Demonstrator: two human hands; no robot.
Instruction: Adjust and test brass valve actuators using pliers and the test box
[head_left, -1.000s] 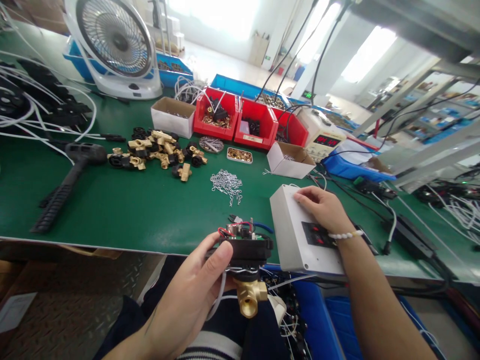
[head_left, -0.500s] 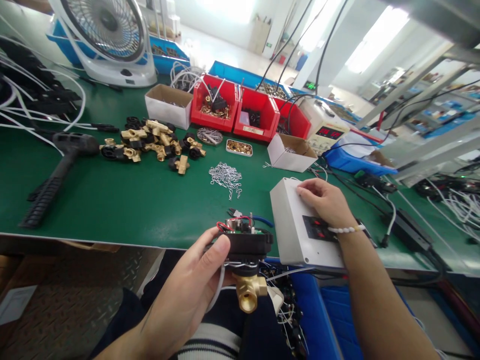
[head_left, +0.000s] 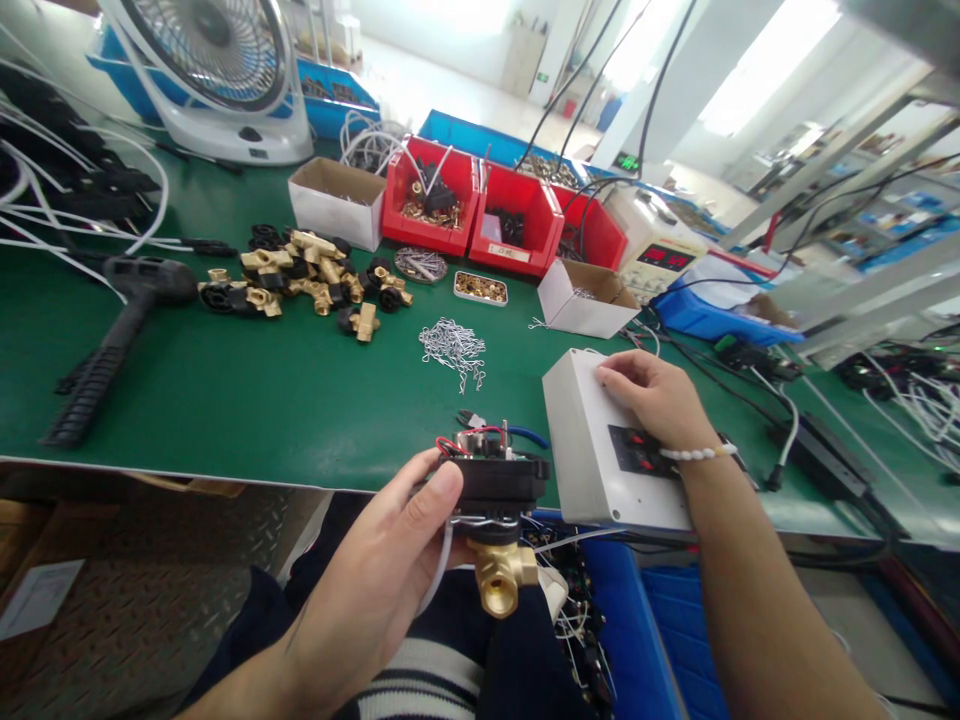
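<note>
My left hand (head_left: 401,540) is closed around a motorised valve (head_left: 491,485), held in front of the table's edge. Its black housing is uncovered on top, showing a circuit board and red wires; the brass valve body (head_left: 499,577) points down, and a pale cable runs beneath my thumb. On the grey control box (head_left: 581,455) rests my right hand (head_left: 656,395), thumb and fingers drawn together at the top face; what they pinch, if anything, is hidden. Black sockets with red parts (head_left: 637,448) sit beside that wrist. A small connector (head_left: 472,420) lies behind the valve.
Spring clips (head_left: 452,345) lie in a pile mid-table. Brass valve bodies (head_left: 322,265) are heaped left, near a black tool (head_left: 124,330). Red bins (head_left: 514,225), white boxes (head_left: 337,205), a fan (head_left: 225,70) and a power supply (head_left: 656,250) stand behind. Below is a blue crate (head_left: 630,620).
The view has shifted slightly. My left hand still holds the valve at nearly the same spot, and my right hand stays on the grey box.
</note>
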